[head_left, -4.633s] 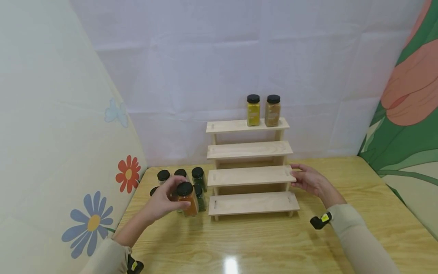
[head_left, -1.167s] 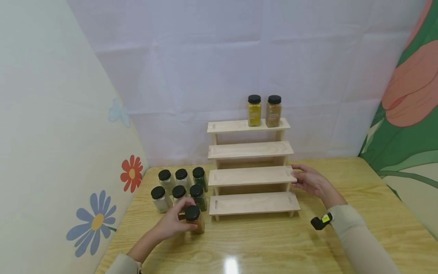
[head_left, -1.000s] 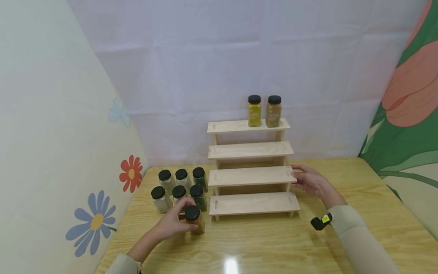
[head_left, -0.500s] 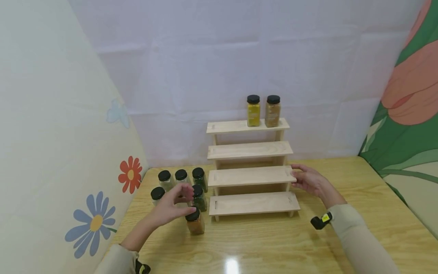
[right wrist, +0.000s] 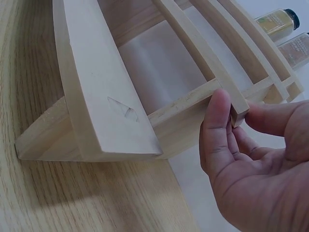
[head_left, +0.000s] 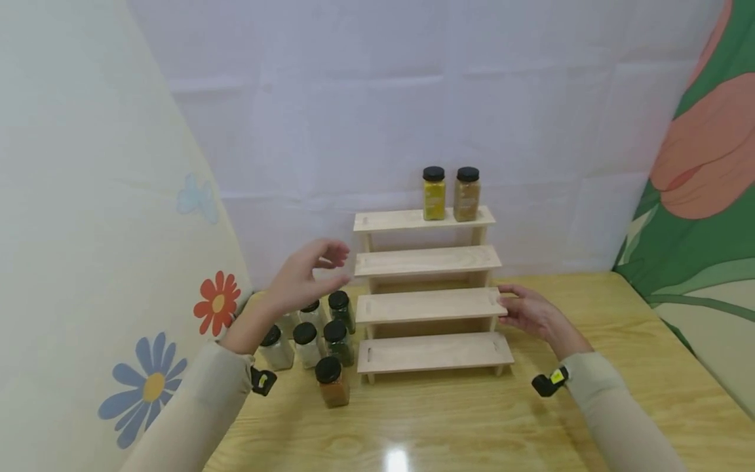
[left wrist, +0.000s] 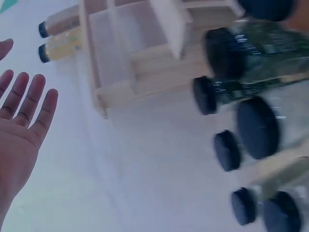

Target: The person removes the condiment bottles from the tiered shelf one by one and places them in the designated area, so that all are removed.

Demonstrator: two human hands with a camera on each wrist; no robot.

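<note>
The orange spice jar (head_left: pixel 331 383) stands on the desk (head_left: pixel 472 419) near the stepped rack's (head_left: pixel 430 305) left foot; the left hand (head_left: pixel 307 275) hovers above, empty, fingers spread. Left wrist view: its palm (left wrist: pixel 19 130) is open. Right wrist view: the right hand (right wrist: pixel 251 159) pinches a rack step's end.

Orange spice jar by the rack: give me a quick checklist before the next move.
1. Orange jar upright on the table, lid on: ok.
2. Left hand free, holding nothing, raised above the jar cluster: ok.
3. Right hand steadying the rack at the end of the second tier from the bottom: ok.
4. Three lower tiers bare: ok.
5. Space on the top tier left of the yellow jar and brown jar: ok.
6. Lid tightness: cannot tell.
</note>
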